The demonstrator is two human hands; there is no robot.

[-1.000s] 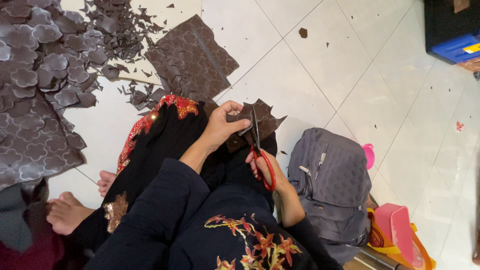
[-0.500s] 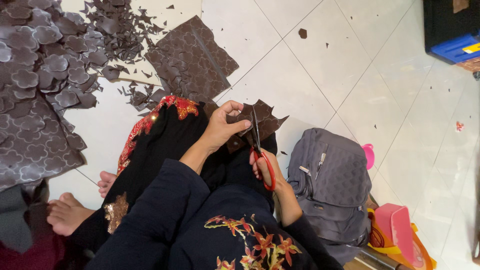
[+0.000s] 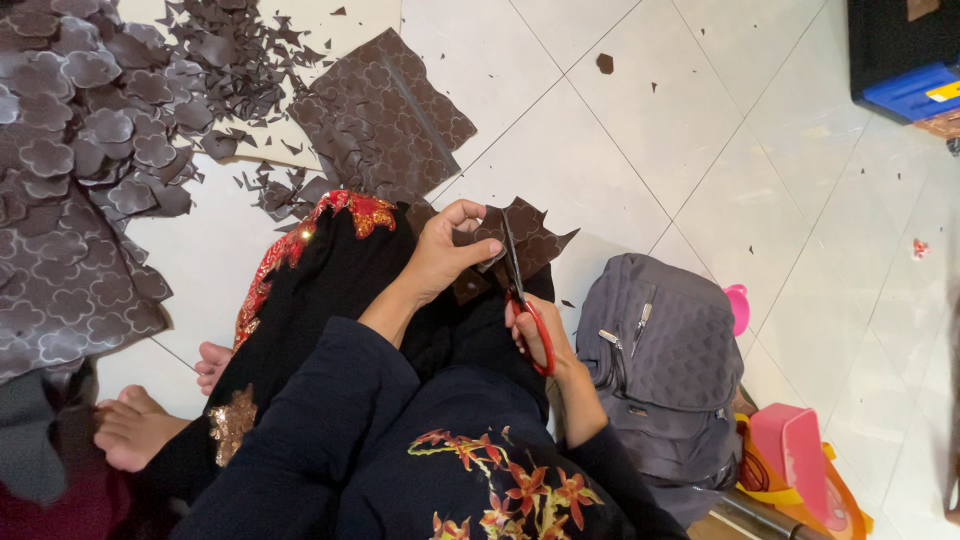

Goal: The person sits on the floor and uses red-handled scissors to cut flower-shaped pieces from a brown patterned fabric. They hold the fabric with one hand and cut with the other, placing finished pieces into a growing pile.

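Resting between left hand (image 3: 445,250) and scissors (image 3: 520,290) — brown piece (image 3: 535,240)

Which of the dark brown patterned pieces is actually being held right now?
The jagged-edged piece over the lap: left hand grips it, the right hand's scissors cross it. The other pieces lie loose on the floor.

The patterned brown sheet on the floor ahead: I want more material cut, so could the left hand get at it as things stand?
Probably yes: the patterned brown sheet lies just beyond the left hand with nothing between, though that hand grips a brown cut piece.
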